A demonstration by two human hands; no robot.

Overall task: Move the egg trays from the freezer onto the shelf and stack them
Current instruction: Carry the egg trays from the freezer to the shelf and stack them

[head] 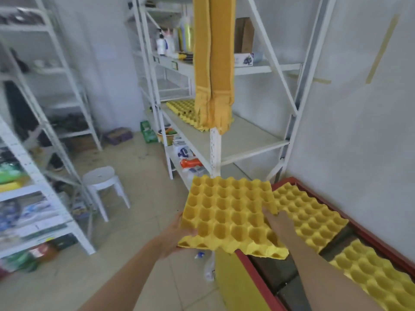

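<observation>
Head view showed your left hand [179, 230] and right hand [277, 223] gripping a yellow egg tray [226, 212] beside the freezer [253, 268], a hanging yellow cloth [212, 63] partly blocking the shelf [244, 135].

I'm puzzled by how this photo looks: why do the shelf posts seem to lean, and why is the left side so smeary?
Head view: the wide-angle lens bows and tilts the white shelf posts; the left racks are blurred, while the held egg tray is sharper; lighting is soft and even, without hard shadows or glare.
</observation>
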